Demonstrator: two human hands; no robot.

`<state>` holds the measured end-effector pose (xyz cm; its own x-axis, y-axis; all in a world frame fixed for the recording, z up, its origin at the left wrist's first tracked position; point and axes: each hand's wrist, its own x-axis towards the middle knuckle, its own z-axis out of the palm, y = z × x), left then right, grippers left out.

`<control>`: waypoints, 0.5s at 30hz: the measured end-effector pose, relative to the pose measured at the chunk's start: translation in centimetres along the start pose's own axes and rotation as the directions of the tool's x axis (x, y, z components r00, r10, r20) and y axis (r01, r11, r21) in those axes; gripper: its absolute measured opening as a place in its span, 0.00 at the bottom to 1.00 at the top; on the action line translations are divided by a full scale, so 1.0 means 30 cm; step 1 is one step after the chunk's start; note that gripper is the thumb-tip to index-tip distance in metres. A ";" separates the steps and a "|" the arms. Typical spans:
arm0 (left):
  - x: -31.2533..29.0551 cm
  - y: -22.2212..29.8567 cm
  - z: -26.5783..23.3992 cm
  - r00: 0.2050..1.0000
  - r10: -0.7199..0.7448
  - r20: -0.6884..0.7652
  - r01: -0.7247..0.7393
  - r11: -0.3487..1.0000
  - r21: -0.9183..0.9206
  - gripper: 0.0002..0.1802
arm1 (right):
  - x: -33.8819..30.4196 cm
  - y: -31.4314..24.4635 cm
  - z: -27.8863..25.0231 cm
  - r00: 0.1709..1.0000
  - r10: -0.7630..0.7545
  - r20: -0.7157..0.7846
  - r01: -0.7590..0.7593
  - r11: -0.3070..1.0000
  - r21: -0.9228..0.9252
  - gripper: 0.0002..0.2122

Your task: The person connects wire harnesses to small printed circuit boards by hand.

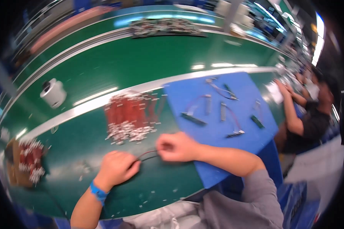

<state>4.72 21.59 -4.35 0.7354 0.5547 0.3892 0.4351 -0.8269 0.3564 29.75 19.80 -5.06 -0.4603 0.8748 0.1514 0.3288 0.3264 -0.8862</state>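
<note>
A thin dark-and-red wire cable spans the short gap between my two hands, above the green worktop. My left hand, with a blue band at its wrist, is closed round one end. The other end goes into my curled right hand, slightly blurred; whatever sits inside the fingers is hidden. Just beyond my hands lies a big heap of red wire cables with white connectors. To the right, a blue mat bears several small green circuit boards with cables and metal strips attached.
A cardboard box with more red cables stands at the far left. Beyond the worktop's pale rail runs a green belt, with a white roll on it and a tray of parts farther off. A co-worker sits at right.
</note>
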 end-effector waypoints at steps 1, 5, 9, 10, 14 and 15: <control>0.023 0.032 0.019 1.000 -0.014 0.016 0.014 1.000 -0.008 0.08 | -0.030 0.001 -0.034 1.000 -0.011 0.009 0.011 1.000 0.006 0.06; 0.106 0.133 0.118 1.000 0.003 0.011 -0.002 0.998 -0.057 0.08 | -0.134 0.067 -0.134 0.998 -0.045 -0.039 0.047 0.998 0.046 0.06; 0.091 0.195 0.233 0.995 -0.096 0.012 0.097 0.987 -0.125 0.10 | -0.247 0.135 -0.147 0.999 -0.034 -0.015 0.035 0.995 0.093 0.07; 0.082 0.203 0.261 0.993 -0.121 -0.009 0.119 0.981 -0.156 0.11 | -0.269 0.145 -0.147 0.999 -0.038 -0.010 0.039 0.993 0.112 0.07; 0.077 0.192 0.303 0.985 -0.161 -0.060 0.147 0.970 -0.194 0.11 | -0.281 0.158 -0.174 0.999 -0.032 0.014 0.028 0.977 0.211 0.07; 0.073 0.188 0.304 0.986 -0.155 -0.061 0.141 0.971 -0.195 0.11 | -0.278 0.159 -0.177 0.999 -0.031 0.009 0.029 0.978 0.207 0.07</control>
<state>13.51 17.29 -9.23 0.6262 0.6807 0.3801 0.4246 -0.7067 0.5660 39.54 15.96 -8.24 -0.4780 0.8608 0.1748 0.1377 0.2700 -0.9530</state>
